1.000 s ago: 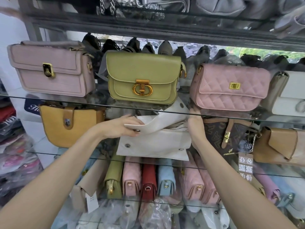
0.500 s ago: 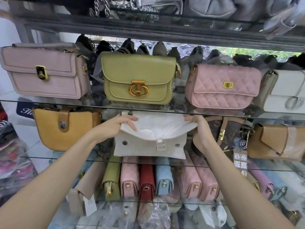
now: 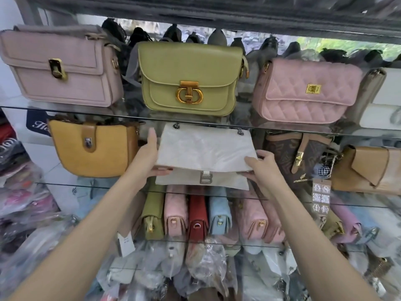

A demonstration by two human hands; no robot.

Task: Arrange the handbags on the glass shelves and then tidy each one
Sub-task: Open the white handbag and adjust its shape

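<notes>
Both bare forearms reach up and forward from the lower corners, converging toward the middle. The left hand (image 3: 149, 156) stands nearly upright, its fingers straight and pointing up, the thumb stretched sideways below them toward the right hand. The right hand (image 3: 263, 168) sits lower, knuckles up, its fingers curled leftward with the thumb beneath them, pinching. The two hands stay well apart, thumbs facing each other.

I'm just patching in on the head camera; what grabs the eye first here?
Both hands are on the white handbag at the middle of the second glass shelf: the left hand at its left edge, the right hand pinching the flap's lower right corner. Directly above sits the olive-green bag with a big gold clasp.
</notes>
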